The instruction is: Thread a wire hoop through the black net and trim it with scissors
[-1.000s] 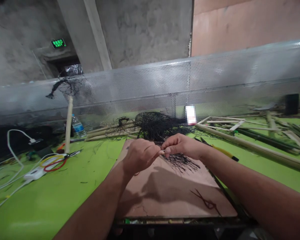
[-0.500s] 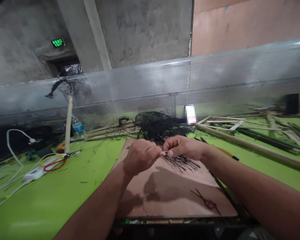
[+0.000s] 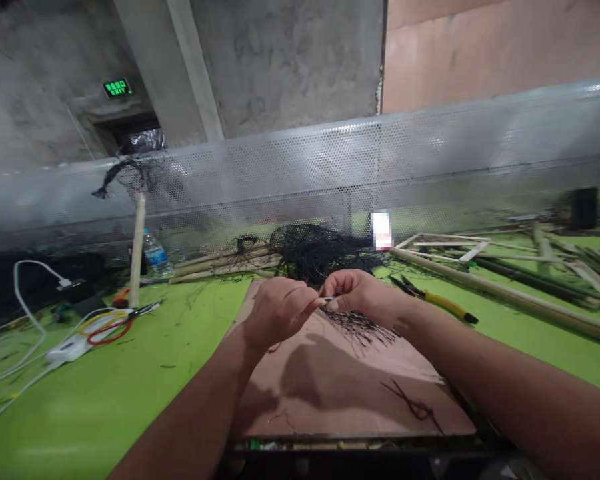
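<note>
Above the pinkish board (image 3: 330, 407) my two hands meet at the fingertips. My left hand (image 3: 283, 308) is closed with its back towards me, its fingers curled and thumb pointing right. In a pinch of thumb and forefinger, my right hand (image 3: 367, 298) touches the tip of the left one. A tiny, thin piece shows between the fingertips, too small to name. Dark loose strands (image 3: 357, 328) spread on the board just below the right hand. Behind both hands lies a tangled heap of black strands (image 3: 310, 250).
Yellow-handled pliers (image 3: 445, 305) lie right of the board, near a long bamboo pole (image 3: 500, 290). Dark twisted strips (image 3: 414, 402) rest on the board's front. Leftward are red-handled scissors (image 3: 113, 330), a power strip (image 3: 73, 347), an upright stick (image 3: 138, 250) and a water bottle (image 3: 156, 253).
My right hand has shifted slightly left, and more of the yellow-handled pliers shows beyond the forearm. Both hands keep their fingertips together.
</note>
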